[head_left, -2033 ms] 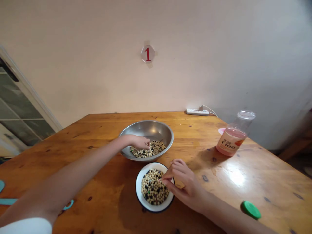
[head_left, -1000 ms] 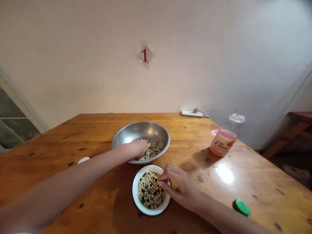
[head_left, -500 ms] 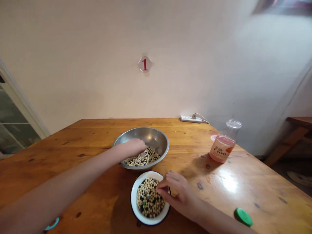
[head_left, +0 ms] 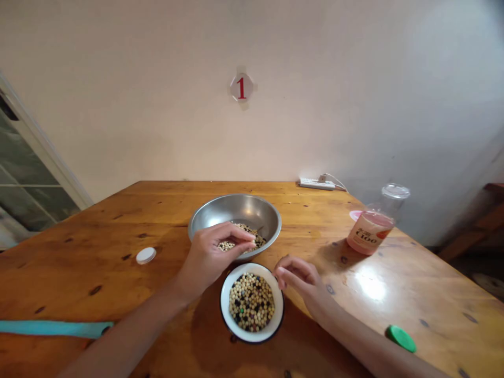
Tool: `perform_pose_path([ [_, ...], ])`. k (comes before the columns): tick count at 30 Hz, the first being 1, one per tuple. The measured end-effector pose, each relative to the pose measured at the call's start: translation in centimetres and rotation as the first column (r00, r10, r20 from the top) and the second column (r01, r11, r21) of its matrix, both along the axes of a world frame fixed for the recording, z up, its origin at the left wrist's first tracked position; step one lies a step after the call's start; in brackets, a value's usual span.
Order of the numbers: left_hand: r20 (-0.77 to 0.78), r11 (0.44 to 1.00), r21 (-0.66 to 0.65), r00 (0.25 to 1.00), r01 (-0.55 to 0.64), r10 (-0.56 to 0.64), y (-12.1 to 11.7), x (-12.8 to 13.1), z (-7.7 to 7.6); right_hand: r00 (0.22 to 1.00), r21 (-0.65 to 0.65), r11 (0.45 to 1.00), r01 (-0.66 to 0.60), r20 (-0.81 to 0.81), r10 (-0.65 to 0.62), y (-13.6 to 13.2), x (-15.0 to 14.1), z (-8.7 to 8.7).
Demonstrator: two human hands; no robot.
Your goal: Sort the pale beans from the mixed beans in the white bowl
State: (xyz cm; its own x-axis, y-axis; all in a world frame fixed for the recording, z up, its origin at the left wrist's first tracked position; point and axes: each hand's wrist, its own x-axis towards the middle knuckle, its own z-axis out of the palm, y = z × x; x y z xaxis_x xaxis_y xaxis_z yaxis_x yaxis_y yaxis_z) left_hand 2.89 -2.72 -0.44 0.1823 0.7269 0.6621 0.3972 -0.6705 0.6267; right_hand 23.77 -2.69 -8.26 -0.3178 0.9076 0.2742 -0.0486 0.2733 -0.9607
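A steel bowl (head_left: 212, 214) with mixed pale and dark beads (head_left: 258, 241) in its bottom stands mid-table. Nearer me sits a small white bowl (head_left: 226, 304) filled with similar beads (head_left: 252, 304). My left hand (head_left: 214, 252) hovers between the two bowls, palm up and cupped, with a handful of pale beads in it. My right hand (head_left: 297, 275) hangs at the white bowl's right rim, fingertips pinched together; I cannot make out anything between them.
A pink-labelled bottle (head_left: 372, 226) without its cap stands at the right, a pink lid (head_left: 356, 214) behind it. A green cap (head_left: 400, 338) lies near right, a white cap (head_left: 146, 255) at left, a teal strip (head_left: 55, 328) near left. A power strip (head_left: 317, 182) lies by the wall.
My left hand came out of the steel bowl toward me and turned palm up with beads in it. My right hand lifted off the white bowl's beads to its right rim.
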Motion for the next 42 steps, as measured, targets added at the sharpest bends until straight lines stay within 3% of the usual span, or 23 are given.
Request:
perform_pose_path([
  [6, 0.058, 0.997, 0.065, 0.997, 0.048, -0.052, -1.6, 0.9, -1.9, 0.988, 0.052, 0.986, -0.157, 0.008, 0.157, -1.0, 0.4, 0.8],
  [11, 0.206, 0.992, -0.039, 0.972, 0.120, -0.109, -1.9, 1.3, -3.1, 0.964, 0.053, 0.963, -0.265, 0.028, 0.264, -1.2, 1.2, 2.4],
  [16, 0.359, 0.971, -0.148, 0.925, 0.190, -0.126, -2.1, 1.8, -4.3, 0.932, 0.057, 0.938, -0.342, 0.144, 0.332, -1.6, 1.8, 2.6],
  [19, 0.490, 0.917, -0.259, 0.860, 0.302, -0.144, -2.1, 2.2, -4.5, 0.927, 0.081, 0.928, -0.364, 0.126, 0.353, -1.8, 2.0, 2.4],
  [23, 0.651, 0.759, -0.403, 0.743, 0.512, -0.155, -2.0, 2.5, -4.5, 0.935, 0.081, 0.934, -0.347, 0.109, 0.337, -1.6, 1.9, 2.3],
  [25, 0.683, 0.718, -0.435, 0.719, 0.543, -0.130, -1.9, 2.5, -4.5, 0.936, 0.054, 0.936, -0.347, 0.077, 0.343, -1.5, 1.7, 2.2],
  [32, 0.700, 0.686, -0.487, 0.712, 0.541, -0.064, -1.6, 2.4, -4.6, 0.930, -0.105, 0.926, -0.362, -0.105, 0.352, -1.4, 1.3, 1.6],
  [42, 0.739, 0.667, -0.481, 0.673, 0.569, -0.041, -1.5, 2.3, -4.8, 0.905, -0.073, 0.903, -0.424, -0.084, 0.418, -1.0, 1.5, 0.9],
])
